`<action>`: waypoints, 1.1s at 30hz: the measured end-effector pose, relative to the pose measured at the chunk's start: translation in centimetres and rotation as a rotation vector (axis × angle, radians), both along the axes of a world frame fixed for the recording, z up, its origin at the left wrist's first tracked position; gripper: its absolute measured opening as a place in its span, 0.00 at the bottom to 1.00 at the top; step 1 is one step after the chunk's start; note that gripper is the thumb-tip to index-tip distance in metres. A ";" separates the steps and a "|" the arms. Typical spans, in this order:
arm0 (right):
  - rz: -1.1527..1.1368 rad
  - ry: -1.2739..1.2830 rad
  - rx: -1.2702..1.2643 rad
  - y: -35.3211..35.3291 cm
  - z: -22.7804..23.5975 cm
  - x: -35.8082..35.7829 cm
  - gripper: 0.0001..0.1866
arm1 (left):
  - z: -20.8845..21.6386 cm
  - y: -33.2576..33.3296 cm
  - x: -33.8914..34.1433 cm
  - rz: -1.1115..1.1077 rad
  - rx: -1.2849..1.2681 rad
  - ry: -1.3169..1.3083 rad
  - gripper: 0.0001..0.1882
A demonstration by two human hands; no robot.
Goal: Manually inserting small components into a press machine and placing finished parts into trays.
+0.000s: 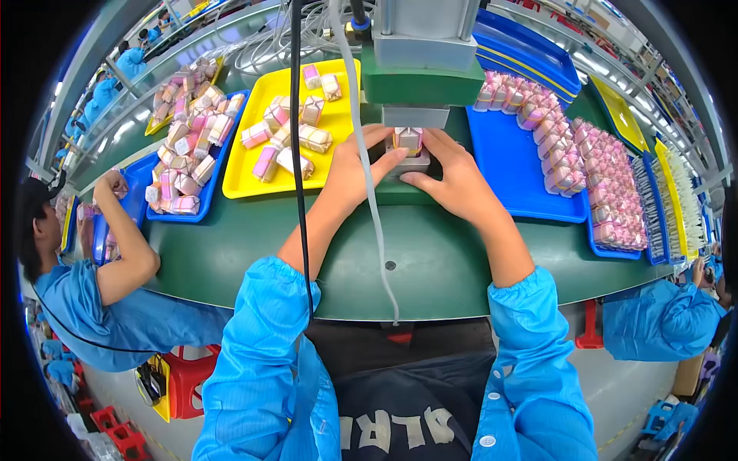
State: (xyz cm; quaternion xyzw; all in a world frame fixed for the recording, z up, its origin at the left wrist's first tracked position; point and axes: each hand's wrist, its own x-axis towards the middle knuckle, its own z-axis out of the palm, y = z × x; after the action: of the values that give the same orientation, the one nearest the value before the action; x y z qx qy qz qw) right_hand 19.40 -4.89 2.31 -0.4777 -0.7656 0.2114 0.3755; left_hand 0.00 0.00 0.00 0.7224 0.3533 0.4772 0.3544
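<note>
Your two hands frame one small pink and cream wrapped piece (408,141), which sits upright on a metal block (416,164) under the press head (420,84). Your left hand (355,165) comes in from its left, thumb tip near the piece's lower side and fingers curving behind. Your right hand (453,178) comes in from the other side, index finger close to the piece and thumb lower, toward the front of the block. On both hands thumb and index finger stand apart; you can't tell from this view whether either one actually grips the piece.

A black cable (298,115) and a grey hose (367,170) hang across the view on your left side, the hose passing in front of your left hand.

To your left on the green desk (430,269), a yellow tray (280,88) carries similar pieces loosely scattered, and beyond it a blue tray (218,165) is heaped with more. To your right, another blue tray (500,154) has pieces lined up along its far and right sides, its near-left part bare. Just beside it stands a batch of closely packed pieces (611,192). A co-worker (100,307) in blue sits at your left.
</note>
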 end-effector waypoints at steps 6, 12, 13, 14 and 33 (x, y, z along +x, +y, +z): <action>-0.205 -0.055 0.228 -2.1 1.5 3.5 0.34 | 1.6 -0.8 0.3 0.000 -0.201 -0.024 0.22; -0.894 -0.327 0.390 -6.6 1.8 14.7 0.31 | 1.2 0.2 -0.3 -0.051 -0.371 -0.396 0.23; -0.953 -0.354 0.313 -7.4 1.1 16.2 0.31 | 1.5 0.0 -0.3 -0.043 -0.403 -0.437 0.21; -0.929 -0.367 0.257 -8.2 -0.1 18.0 0.31 | 2.2 -0.2 0.0 -0.044 -0.437 -0.481 0.19; -0.967 0.034 0.372 -10.1 -0.2 21.2 0.27 | 3.1 2.5 -5.2 0.316 -0.209 -0.396 0.38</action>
State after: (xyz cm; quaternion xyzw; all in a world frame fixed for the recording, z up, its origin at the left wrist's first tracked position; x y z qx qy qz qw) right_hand 40.58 -14.97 2.07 -0.6985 -0.4757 -0.1182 0.5214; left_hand -5.25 2.51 3.10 0.5103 0.4330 0.6195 0.4104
